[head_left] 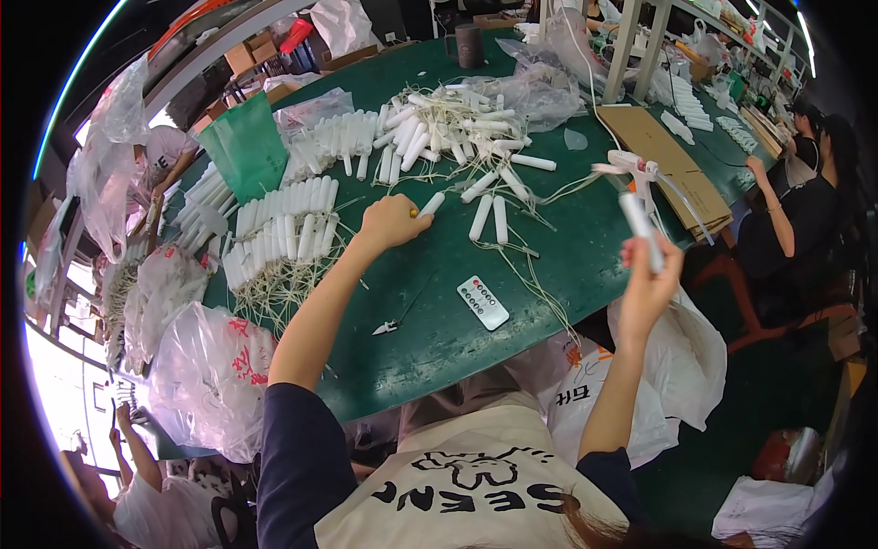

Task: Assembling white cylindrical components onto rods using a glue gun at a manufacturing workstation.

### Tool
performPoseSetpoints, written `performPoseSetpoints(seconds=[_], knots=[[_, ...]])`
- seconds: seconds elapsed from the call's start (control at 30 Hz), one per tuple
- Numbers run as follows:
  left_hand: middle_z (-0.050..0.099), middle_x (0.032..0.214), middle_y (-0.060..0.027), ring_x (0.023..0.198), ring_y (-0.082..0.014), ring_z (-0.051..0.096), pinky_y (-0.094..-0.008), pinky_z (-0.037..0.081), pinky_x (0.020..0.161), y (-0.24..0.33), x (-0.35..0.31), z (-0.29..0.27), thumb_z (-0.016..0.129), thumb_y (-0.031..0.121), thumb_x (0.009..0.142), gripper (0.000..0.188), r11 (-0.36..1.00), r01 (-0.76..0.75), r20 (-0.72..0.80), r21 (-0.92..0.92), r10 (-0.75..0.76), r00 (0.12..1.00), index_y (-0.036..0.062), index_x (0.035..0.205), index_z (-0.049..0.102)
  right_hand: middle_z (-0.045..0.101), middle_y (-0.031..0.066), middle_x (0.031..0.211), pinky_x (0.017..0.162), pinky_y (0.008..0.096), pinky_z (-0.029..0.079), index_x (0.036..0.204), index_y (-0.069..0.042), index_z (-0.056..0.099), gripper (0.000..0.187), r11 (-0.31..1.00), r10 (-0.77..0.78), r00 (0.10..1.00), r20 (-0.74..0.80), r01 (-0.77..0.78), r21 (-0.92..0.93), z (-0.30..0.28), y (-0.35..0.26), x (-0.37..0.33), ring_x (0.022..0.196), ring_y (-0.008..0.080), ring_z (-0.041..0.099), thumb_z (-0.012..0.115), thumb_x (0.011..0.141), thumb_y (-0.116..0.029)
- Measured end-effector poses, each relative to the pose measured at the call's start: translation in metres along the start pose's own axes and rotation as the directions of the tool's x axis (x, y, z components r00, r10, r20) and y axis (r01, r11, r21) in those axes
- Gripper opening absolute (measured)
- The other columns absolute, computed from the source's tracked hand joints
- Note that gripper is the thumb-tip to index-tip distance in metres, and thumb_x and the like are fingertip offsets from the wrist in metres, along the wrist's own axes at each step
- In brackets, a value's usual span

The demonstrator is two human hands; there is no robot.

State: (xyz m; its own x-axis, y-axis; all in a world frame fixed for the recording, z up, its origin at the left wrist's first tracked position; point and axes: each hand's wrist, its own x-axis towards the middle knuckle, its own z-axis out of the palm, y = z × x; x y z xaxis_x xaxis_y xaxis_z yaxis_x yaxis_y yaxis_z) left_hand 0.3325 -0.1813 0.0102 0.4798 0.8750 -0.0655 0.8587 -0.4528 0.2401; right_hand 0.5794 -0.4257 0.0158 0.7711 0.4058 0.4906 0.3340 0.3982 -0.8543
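My right hand (654, 263) is raised at the right, its fingers closed around a white candle-like tube (635, 214) held nearly upright. Just beyond that tube is a white glue gun (637, 167). My left hand (393, 221) is closed over the middle of the table, and a second white tube (433, 203) sticks out beside its thumb. A small yellow spot shows at those fingers; I cannot make out what it is. Two white tubes (489, 220) with thin wires lie to the right of my left hand.
A tangled pile of wired white tubes (448, 123) covers the far side of the green table (412, 357). Rows of tubes (288, 220) lie left. Nearer are a remote control (482, 303) and a small pointed piece on a wire (385, 328). Flattened cardboard (672, 165) lies right.
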Motion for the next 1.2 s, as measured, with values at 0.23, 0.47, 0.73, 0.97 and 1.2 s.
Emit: performPoseSetpoints(seconds=[0.23, 0.47, 0.73, 0.97, 1.2], knots=[[0.063, 0.062, 0.0004, 0.055, -0.0069, 0.052, -0.0238, 0.039, 0.051, 0.023, -0.021, -0.029, 0.058, 0.037, 0.084, 0.037, 0.808, -0.271, 0.3, -0.524, 0.473, 0.828, 0.0027, 0.076, 0.071, 0.062, 0.0099, 0.088, 0.061, 0.0209, 0.048, 0.099, 0.003, 0.052, 0.018, 0.975, 0.096, 0.974, 0.205, -0.05, -0.218, -0.001, 0.023, -0.018, 0.075, 0.011, 0.063, 0.063, 0.085, -0.003], [0.066, 0.067, -0.0035, 0.061, -0.011, 0.059, -0.0251, 0.045, 0.058, 0.028, -0.05, -0.033, 0.063, 0.04, 0.075, 0.038, 0.884, -0.307, 0.626, -0.352, 0.466, 0.625, 0.0033, 0.078, 0.072, 0.053, 0.009, 0.08, 0.068, 0.0282, 0.042, 0.095, -0.001, 0.046, 0.011, 0.979, 0.058, 0.995, 0.077, -0.072, 0.19, -0.015, -0.018, -0.012, 0.072, 0.0132, 0.049, 0.047, 0.094, -0.011], [0.06, 0.059, -0.0004, 0.053, -0.0086, 0.049, -0.0278, 0.038, 0.05, 0.018, -0.063, -0.044, 0.064, 0.037, 0.078, 0.034, 0.919, -0.344, 0.72, -0.192, 0.37, 0.587, 0.0042, 0.081, 0.072, 0.051, 0.01, 0.085, 0.074, 0.031, 0.04, 0.099, -0.001, 0.045, 0.019, 0.903, -0.13, 0.982, -0.135, 0.173, 0.392, -0.021, -0.026, -0.012, 0.079, 0.0152, 0.046, 0.043, 0.098, -0.019], [0.06, 0.059, 0.0001, 0.055, -0.0053, 0.05, -0.023, 0.038, 0.053, -0.003, -0.04, -0.039, 0.059, 0.033, 0.084, 0.035, 0.877, -0.17, 0.301, -0.448, 0.328, 0.896, 0.0006, 0.078, 0.07, 0.057, 0.0117, 0.091, 0.075, 0.0296, 0.045, 0.103, 0.0, 0.043, 0.015, 0.972, -0.196, 0.958, -0.207, 0.217, 0.086, -0.004, -0.001, -0.008, 0.08, 0.0143, 0.053, 0.049, 0.095, -0.012], [0.056, 0.065, -0.0006, 0.061, -0.0068, 0.048, -0.0235, 0.036, 0.055, 0.009, -0.025, -0.037, 0.055, 0.035, 0.088, 0.039, 0.79, -0.19, -0.13, -0.582, 0.14, 0.982, -0.0003, 0.075, 0.064, 0.063, 0.0132, 0.082, 0.065, 0.0305, 0.046, 0.089, 0.0, 0.052, 0.017, 0.866, 0.06, 0.983, 0.175, 0.036, -0.498, 0.005, 0.041, -0.02, 0.074, 0.0178, 0.062, 0.066, 0.082, -0.008]])
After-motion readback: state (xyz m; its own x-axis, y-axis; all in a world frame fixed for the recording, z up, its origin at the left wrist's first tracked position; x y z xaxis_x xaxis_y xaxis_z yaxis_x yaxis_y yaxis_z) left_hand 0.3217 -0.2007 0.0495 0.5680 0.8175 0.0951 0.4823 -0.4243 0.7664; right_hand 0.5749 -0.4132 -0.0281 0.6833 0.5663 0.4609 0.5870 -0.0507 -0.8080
